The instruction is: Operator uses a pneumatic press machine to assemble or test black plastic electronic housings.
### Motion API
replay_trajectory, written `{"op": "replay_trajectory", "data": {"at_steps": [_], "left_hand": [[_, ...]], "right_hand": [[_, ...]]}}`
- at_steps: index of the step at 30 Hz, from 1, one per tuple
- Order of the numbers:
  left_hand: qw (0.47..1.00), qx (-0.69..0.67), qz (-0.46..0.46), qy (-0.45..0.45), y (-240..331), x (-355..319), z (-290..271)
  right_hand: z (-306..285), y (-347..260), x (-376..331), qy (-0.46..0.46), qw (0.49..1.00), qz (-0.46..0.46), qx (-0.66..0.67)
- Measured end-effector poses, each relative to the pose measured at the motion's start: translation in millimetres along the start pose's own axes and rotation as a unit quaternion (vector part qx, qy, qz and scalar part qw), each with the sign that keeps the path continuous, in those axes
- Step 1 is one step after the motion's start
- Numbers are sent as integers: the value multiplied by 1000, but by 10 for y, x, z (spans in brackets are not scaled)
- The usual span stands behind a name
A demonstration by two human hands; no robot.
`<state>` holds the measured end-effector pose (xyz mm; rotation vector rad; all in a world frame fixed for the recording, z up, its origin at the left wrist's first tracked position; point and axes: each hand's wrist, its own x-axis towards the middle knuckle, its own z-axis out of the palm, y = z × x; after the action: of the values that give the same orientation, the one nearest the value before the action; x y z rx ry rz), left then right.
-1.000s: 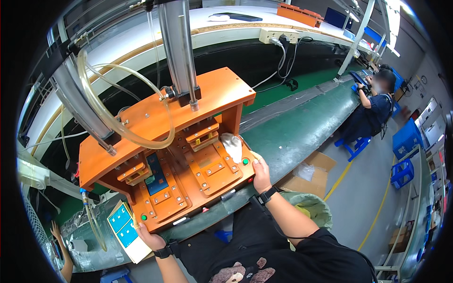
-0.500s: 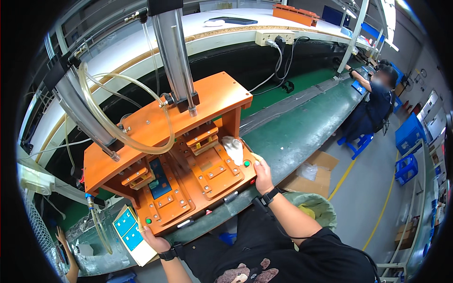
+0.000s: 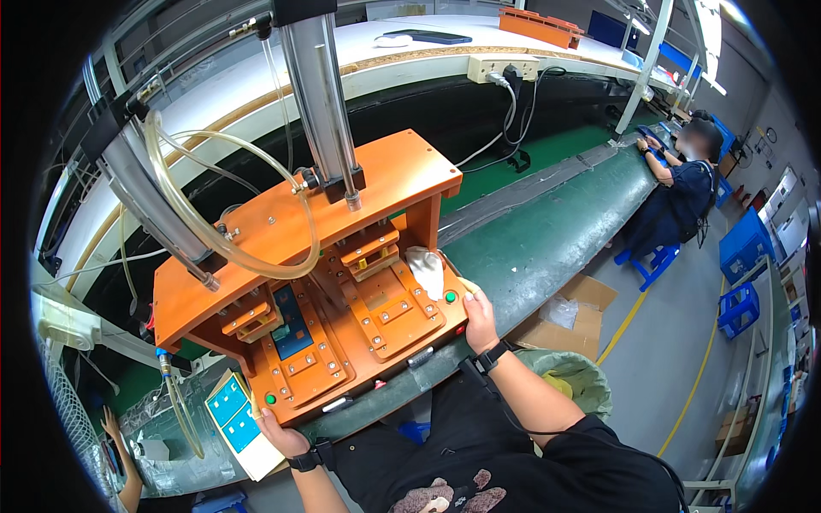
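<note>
An orange pneumatic press (image 3: 376, 175) with two upright silver cylinders stands on the green bench before me. My left hand (image 3: 284, 439) grips its front left corner, near a green button (image 3: 270, 399). At the front right corner my right hand (image 3: 481, 321) holds the side of the base, beside another green button (image 3: 450, 297). Pale coverings show on some fingertips. A dark blue flat piece (image 3: 293, 323) lies in the left fixture. The right fixture (image 3: 395, 309) shows bare orange plates with bolts. A white cloth (image 3: 425, 272) rests at the base's right side.
A sheet with blue panels (image 3: 235, 416) lies left of the press. Clear hoses (image 3: 184, 227) loop over it. At right are a cardboard box (image 3: 571, 318), a lined bin (image 3: 575, 380) and a co-worker (image 3: 680, 184) on a blue stool. Another person's hand (image 3: 113, 425) shows at far left.
Both my hands stay on the press corners. The view shifts slightly. The far co-worker's arms have drawn closer to the body, over the bench.
</note>
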<state>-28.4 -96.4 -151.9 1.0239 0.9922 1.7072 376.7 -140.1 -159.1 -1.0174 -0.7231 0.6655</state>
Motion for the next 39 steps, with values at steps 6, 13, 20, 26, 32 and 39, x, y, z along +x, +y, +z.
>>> {"op": "replay_trajectory", "data": {"at_steps": [6,13,20,26,32,39], "left_hand": [[1000,1,1,-2,2,-1,-3],[1000,2,-4,3,-15,-4,-7],[1000,-12,-7,8,-43,12,-32],[998,-8,-31,54,-78,15,-63],[997,-13,-30,69,-138,-2,-162],[993,-117,0,-1,-173,47,45]], "right_hand": [[8,-10,-5,-1,1000,5,0],[56,-85,-17,0,1000,8,22],[-17,-50,-9,3,999,16,-33],[-222,-231,69,-70,990,74,-94],[-917,-281,981,-10,958,164,-235],[-1570,27,2706,78,805,-1,-588]]}}
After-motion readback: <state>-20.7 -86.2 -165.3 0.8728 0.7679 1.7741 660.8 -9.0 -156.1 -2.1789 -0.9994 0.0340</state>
